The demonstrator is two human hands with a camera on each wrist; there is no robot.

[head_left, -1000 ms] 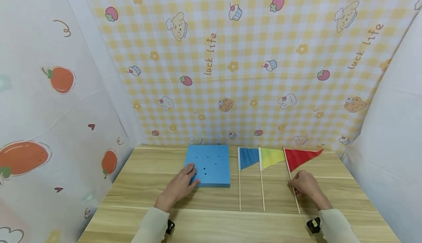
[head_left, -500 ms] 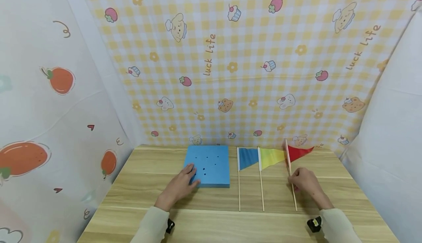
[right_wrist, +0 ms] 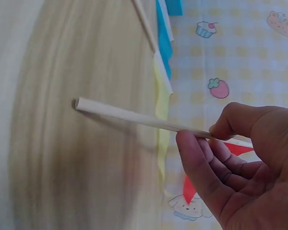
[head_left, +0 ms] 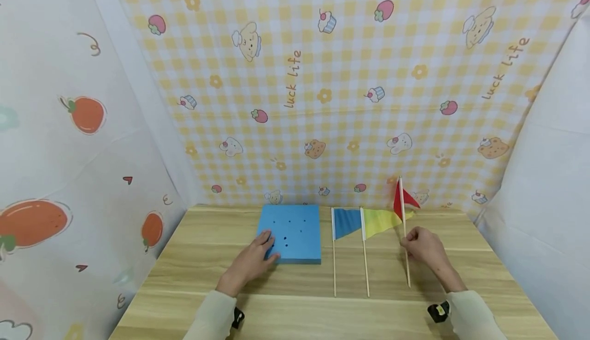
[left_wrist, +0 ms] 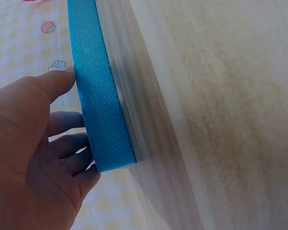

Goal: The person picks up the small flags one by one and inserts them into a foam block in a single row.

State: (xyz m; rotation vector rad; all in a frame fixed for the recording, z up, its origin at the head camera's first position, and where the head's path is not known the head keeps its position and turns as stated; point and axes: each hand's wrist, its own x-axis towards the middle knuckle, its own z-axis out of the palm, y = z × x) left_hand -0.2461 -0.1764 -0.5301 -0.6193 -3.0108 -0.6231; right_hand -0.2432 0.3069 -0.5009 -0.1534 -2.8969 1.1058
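Red flag point(head_left: 402, 199) pinched by right hand point(head_left: 424, 248); backdrop point(head_left: 341, 117) reads "luck life".

A yellow-checked cloth point(head_left: 341, 120) rises behind the light wood-grain table point(head_left: 322, 314).

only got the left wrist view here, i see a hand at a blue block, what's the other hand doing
Observer: The right hand pinches the red flag by its stick.
Operator: any more flags about
Observer: Yes, a blue flag and a yellow flag lie on the table, to the right of the blue block in the head view.
Operator: is the blue block's top face plain
Observer: No, it has several small dark spots that look like holes.
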